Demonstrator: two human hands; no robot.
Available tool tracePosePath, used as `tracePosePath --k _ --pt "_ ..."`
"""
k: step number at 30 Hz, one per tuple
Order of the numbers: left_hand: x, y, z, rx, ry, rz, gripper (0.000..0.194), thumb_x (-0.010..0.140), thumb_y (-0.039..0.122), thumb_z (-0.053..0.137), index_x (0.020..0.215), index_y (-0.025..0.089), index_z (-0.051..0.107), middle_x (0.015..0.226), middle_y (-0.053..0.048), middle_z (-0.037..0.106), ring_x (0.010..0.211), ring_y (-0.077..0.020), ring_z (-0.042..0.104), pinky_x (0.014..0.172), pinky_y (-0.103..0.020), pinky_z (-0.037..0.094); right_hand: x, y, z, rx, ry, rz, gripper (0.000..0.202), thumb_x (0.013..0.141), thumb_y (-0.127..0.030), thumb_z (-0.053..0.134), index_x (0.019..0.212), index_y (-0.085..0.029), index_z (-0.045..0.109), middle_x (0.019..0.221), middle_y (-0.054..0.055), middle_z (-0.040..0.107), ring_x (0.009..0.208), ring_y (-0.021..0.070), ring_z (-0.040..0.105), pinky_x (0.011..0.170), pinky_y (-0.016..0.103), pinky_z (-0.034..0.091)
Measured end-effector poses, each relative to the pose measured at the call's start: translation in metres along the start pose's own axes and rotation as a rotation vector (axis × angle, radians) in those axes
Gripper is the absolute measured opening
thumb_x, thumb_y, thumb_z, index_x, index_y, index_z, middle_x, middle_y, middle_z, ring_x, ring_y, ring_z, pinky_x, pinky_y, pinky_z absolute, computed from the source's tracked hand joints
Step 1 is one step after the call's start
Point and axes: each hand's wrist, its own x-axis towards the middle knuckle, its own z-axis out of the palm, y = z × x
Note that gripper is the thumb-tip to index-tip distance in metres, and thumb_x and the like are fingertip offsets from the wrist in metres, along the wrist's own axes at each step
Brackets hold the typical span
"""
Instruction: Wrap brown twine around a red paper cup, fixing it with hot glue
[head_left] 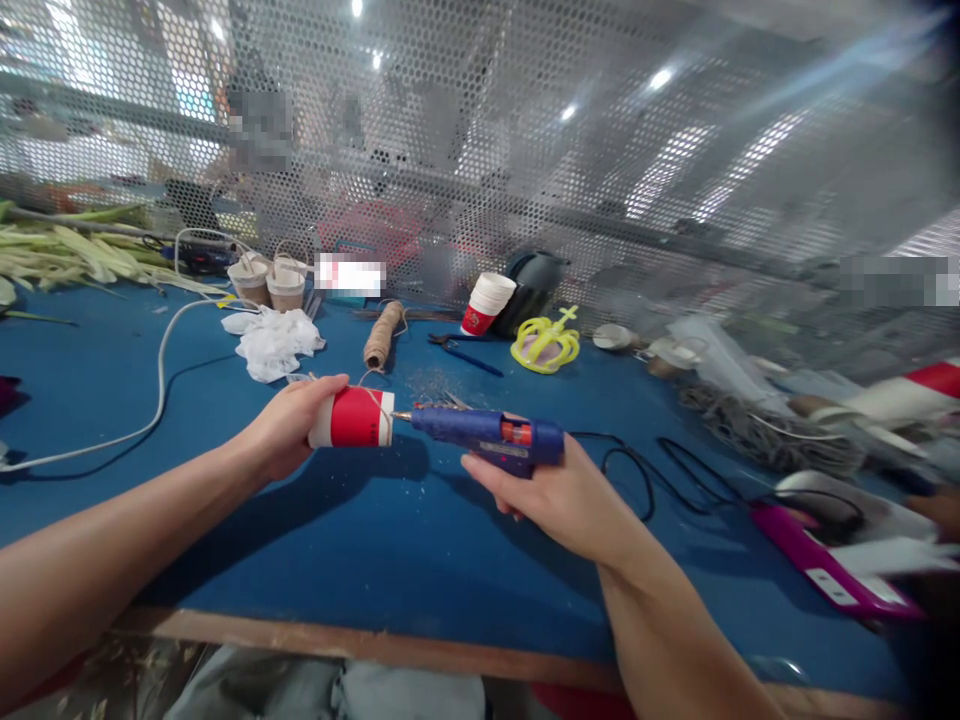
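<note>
My left hand [294, 425] is wrapped round a red and white paper cup [358, 417], held on its side above the table. A strand of twine lies over the cup and runs back toward a twine spool [383, 335]. In my right hand [536, 487] is a blue hot glue gun [480, 433], gripped by its handle, which my fingers hide. Its metal nozzle points left and meets, or nearly meets, the white end of the cup; I cannot tell if they touch. An orange patch shows in the gun's side.
Behind my hands are pliers [469, 355], stacked paper cups [487, 303], a yellow crown-shaped piece [545, 343] and crumpled white plastic [277, 340]. Two twine-wrapped cups [286, 285] stand back left. A purple power strip [832, 565] and black cord lie right. Perforated metal mesh [480, 130] closes off the back.
</note>
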Motion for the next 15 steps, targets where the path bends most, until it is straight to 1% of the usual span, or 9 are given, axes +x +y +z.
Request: tracePosePath --k 5,11,15 --pt "-0.001 0.0003 0.0004 0.011 -0.004 0.004 0.016 0.071 0.027 0.056 0.067 0.012 0.057 0.052 0.0 0.059 0.042 -0.009 0.052 0.041 -0.018 0.039 -0.0009 0.0008 0.0005 0.002 -0.023 0.001 0.016 0.071 -0.032 0.058 0.07 -0.017 0.052 0.041 -0.006 0.048 0.035 0.0062 0.043 0.035 0.018 0.035" --pt "-0.0025 0.0008 0.0012 0.012 -0.011 -0.001 0.016 0.07 0.027 0.057 0.065 0.012 0.057 0.051 0.0 0.059 0.042 -0.0092 0.052 0.041 -0.019 0.038 -0.0014 -0.0015 -0.0007 0.012 -0.004 0.004 0.015 0.071 -0.029 0.058 0.065 -0.018 0.05 0.041 -0.006 0.048 0.035 0.0061 0.043 0.037 0.018 0.037" --pt "-0.0045 0.0015 0.0027 0.012 -0.025 -0.001 0.018 0.07 0.028 0.057 0.066 0.011 0.06 0.053 -0.002 0.061 0.044 -0.01 0.053 0.042 -0.019 0.039 -0.001 -0.0009 -0.0016 -0.008 0.003 0.002 0.015 0.072 -0.03 0.057 0.066 -0.018 0.05 0.041 -0.006 0.049 0.035 0.0062 0.044 0.038 0.017 0.037"
